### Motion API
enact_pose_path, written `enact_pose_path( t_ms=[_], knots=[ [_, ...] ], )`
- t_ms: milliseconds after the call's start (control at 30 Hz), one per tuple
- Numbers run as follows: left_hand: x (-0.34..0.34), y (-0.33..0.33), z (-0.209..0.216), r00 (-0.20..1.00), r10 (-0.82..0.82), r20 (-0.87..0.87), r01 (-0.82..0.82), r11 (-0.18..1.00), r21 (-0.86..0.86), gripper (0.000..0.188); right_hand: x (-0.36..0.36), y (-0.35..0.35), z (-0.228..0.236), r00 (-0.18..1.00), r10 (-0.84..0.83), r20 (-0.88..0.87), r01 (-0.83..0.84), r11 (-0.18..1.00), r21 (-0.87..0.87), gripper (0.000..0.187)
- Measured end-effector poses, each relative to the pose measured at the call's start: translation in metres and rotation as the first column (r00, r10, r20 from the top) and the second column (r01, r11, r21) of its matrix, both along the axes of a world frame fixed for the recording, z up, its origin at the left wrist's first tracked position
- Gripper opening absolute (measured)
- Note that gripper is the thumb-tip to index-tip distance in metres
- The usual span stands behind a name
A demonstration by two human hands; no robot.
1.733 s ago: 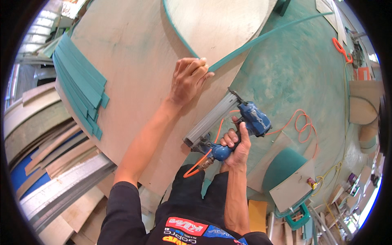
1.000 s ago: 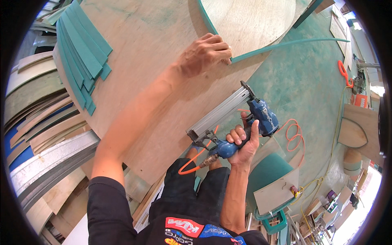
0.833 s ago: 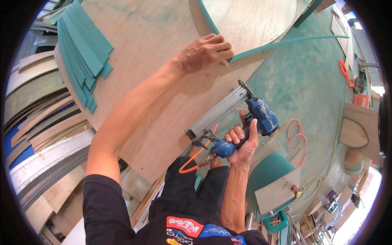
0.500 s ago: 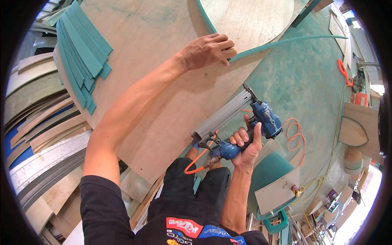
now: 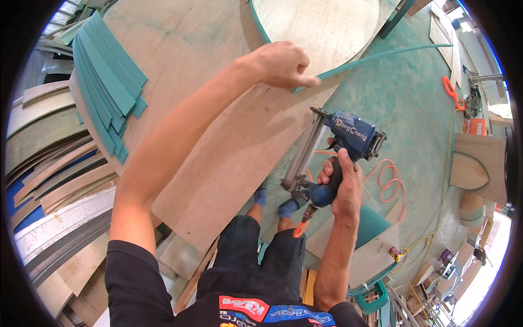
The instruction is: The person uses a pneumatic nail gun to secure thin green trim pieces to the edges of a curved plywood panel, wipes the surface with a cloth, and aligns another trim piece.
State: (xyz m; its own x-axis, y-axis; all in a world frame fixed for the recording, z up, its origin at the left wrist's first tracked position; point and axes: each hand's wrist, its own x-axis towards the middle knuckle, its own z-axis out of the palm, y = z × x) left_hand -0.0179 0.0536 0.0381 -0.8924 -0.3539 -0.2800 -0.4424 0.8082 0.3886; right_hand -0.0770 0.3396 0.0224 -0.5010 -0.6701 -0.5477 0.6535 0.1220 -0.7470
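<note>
A round-edged plywood panel (image 5: 321, 32) lies on a larger plywood sheet (image 5: 218, 158) at the top of the view. A thin teal strip (image 5: 381, 56) runs from the panel's near edge out to the right, its far part over the floor. My left hand (image 5: 286, 64) is closed at the strip's near end, thumb along it; the fingers hide part of the grip. In my right hand (image 5: 346, 188) is a blue pneumatic nail gun (image 5: 354, 132), gripped by its black handle. The gun's long magazine slants down to the left, apart from the panel and strip.
Several teal strips (image 5: 103, 71) lie fanned at the left of the sheet. Stacked boards (image 5: 43, 141) and metal channels (image 5: 65, 218) line the left side. An orange air hose (image 5: 389, 182) loops over the green-stained floor (image 5: 403, 109). A green stool (image 5: 376, 294) stands lower right.
The nail gun has swung to a steeper angle and shifted right in my right hand. My left hand has turned over at the strip's end, its thumb now pointing right.
</note>
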Motion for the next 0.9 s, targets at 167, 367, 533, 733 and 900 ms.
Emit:
enact_pose_path(
  t_ms=[167, 367, 533, 733, 900],
  knots=[
    [-0.06, -0.003, -0.017, 0.997, -0.035, 0.066, 0.043, 0.991, -0.125, 0.054, 0.01, 0.003, 0.01, 0.713, 0.456, -0.532, -0.393, 0.889, 0.236, 0.026],
    [-0.081, -0.006, -0.042, 0.973, -0.23, -0.007, 0.225, 0.958, -0.178, 0.031, 0.043, -0.013, -0.004, -0.152, 0.633, -0.759, -0.356, 0.681, 0.64, 0.08],
    [-0.077, 0.001, -0.041, 0.971, -0.234, -0.051, 0.219, 0.955, -0.202, 0.027, 0.059, -0.029, -0.004, -0.289, 0.609, -0.738, -0.341, 0.655, 0.674, 0.081],
    [-0.075, 0.002, -0.044, 0.955, -0.276, -0.109, 0.246, 0.942, -0.229, 0.025, 0.082, -0.05, -0.016, -0.322, 0.65, -0.689, -0.305, 0.618, 0.725, 0.077],
    [-0.076, 0.004, -0.035, 0.959, -0.276, -0.061, 0.258, 0.943, -0.212, 0.024, 0.077, -0.066, -0.017, -0.297, 0.658, -0.692, -0.253, 0.645, 0.721, 0.076]
  ],
)
